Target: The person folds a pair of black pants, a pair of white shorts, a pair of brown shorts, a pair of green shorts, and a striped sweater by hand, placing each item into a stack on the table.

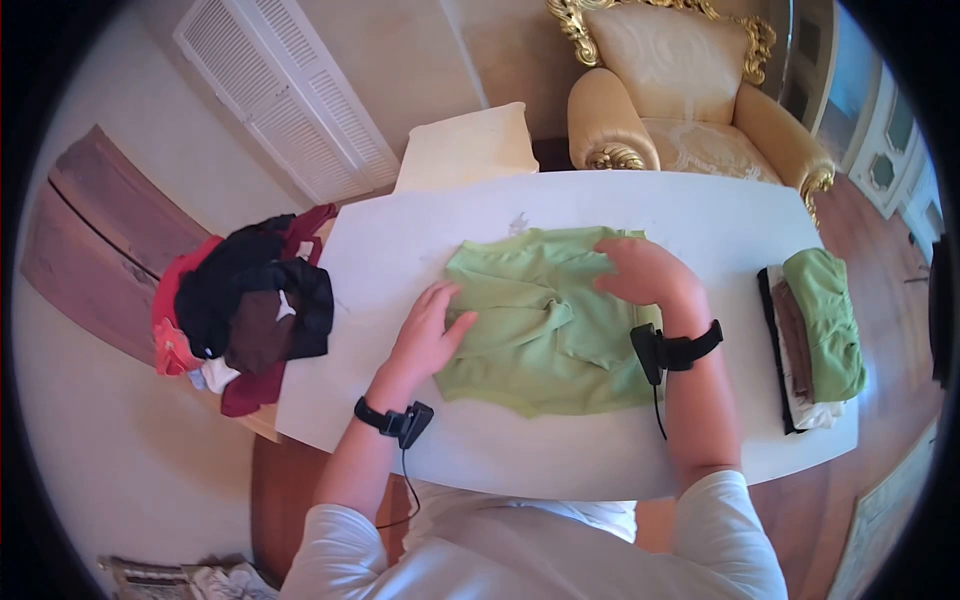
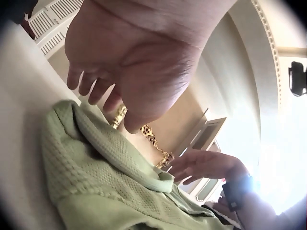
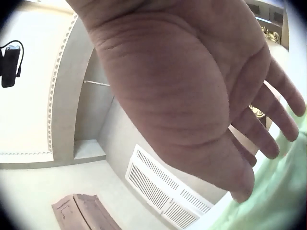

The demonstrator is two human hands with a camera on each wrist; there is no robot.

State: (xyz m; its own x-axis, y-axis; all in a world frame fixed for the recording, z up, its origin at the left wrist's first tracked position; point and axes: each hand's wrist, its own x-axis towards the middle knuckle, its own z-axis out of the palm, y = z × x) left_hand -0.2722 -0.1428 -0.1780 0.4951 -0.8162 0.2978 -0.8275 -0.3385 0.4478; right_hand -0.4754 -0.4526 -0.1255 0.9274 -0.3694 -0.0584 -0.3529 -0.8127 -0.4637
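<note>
A light green garment (image 1: 540, 330) lies spread on the white table, with loose folds across its middle; its fabric also shows in the left wrist view (image 2: 110, 167) and right wrist view (image 3: 283, 191). The left hand (image 1: 428, 335) is at the garment's left edge, fingers spread and relaxed, holding nothing. Over the upper right part is the right hand (image 1: 650, 272), fingers loosely extended, gripping nothing. In the left wrist view the left palm (image 2: 134, 57) hangs above the fabric. Whether the right fingertips touch the cloth cannot be told.
A heap of dark and red clothes (image 1: 260, 300) lies off the table's left end. Folded clothes, green on top (image 1: 825, 325), are stacked at the right end. Behind the white table (image 1: 380, 240) stand a gold-trimmed armchair (image 1: 680, 60) and a pale small table (image 1: 465, 150).
</note>
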